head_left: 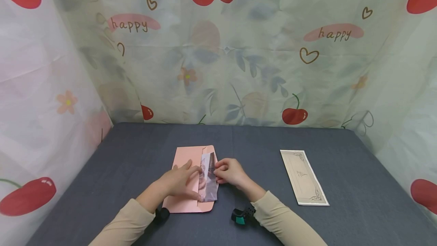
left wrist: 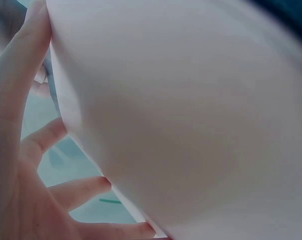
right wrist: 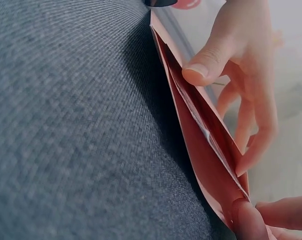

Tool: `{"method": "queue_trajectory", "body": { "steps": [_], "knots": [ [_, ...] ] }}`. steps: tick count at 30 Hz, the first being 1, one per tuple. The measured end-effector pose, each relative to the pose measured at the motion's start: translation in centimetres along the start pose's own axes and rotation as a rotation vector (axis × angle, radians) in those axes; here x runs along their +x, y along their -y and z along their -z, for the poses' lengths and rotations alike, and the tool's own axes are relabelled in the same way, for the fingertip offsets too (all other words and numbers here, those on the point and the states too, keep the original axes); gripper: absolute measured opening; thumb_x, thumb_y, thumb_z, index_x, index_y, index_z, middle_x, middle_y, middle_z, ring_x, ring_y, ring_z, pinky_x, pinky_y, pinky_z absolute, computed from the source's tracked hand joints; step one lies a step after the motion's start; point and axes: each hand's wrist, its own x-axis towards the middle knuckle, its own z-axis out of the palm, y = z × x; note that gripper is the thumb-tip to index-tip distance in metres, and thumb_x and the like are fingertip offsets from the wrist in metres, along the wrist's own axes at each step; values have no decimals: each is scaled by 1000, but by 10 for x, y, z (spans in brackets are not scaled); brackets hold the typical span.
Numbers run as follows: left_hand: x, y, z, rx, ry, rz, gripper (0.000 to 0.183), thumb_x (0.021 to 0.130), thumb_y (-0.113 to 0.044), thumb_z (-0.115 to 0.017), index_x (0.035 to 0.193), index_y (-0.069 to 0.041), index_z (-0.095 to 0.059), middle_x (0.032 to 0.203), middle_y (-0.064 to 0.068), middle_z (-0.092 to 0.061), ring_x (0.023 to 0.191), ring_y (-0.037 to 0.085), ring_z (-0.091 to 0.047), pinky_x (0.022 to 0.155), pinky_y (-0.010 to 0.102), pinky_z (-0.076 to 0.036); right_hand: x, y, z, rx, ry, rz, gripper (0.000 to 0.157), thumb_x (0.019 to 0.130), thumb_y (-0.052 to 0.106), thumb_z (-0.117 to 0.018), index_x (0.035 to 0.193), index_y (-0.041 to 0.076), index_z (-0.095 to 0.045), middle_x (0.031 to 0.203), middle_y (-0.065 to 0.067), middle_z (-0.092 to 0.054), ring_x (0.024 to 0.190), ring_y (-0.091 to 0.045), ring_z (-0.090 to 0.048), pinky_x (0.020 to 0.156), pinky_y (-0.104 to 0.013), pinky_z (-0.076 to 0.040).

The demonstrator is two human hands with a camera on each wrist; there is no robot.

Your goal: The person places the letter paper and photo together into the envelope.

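A pink envelope [head_left: 184, 155] lies on the dark table with its flap side to the right. A glossy photo [head_left: 209, 193] sticks partly out of its mouth; in the right wrist view, thin paper edges [right wrist: 206, 127] show between the envelope's pink layers. My left hand [head_left: 181, 180] rests across the envelope, fingers spread, thumb and fingertips touching near the mouth. In the left wrist view, the envelope [left wrist: 181, 115] fills most of the picture. My right hand [head_left: 232, 172] pinches the photo's right edge between thumb and fingers; its exact grip is partly hidden.
A cream card [head_left: 304, 177] with a dark ornamental border lies at the right of the table [head_left: 256, 151]. Dark wrist straps [head_left: 243, 215] show near both wrists. Printed cloth [head_left: 218, 67] with cherries hangs behind and at the sides.
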Motion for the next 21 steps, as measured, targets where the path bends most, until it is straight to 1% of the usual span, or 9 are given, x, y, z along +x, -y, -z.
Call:
{"method": "queue_trajectory", "body": {
  "steps": [14, 21],
  "knots": [
    [-1, -1, 1, 3, 8, -16, 81, 65, -63, -73, 133, -28, -44, 151, 22, -28, 127, 48, -42, 105, 62, -30, 1, 2, -3, -16, 12, 9, 27, 85, 1, -63, 110, -9, -58, 88, -18, -70, 59, -7, -62, 59, -27, -57],
    [-2, -2, 2, 1, 13, -11, 76, 66, -61, -73, 129, -28, -46, 151, 22, -29, 127, 51, -40, 102, 64, -32, 2, 0, -5, -22, 21, 16, 28, 85, 2, -63, 111, -8, -58, 88, -18, -70, 61, -7, -63, 58, -27, -57]
  ]
}}
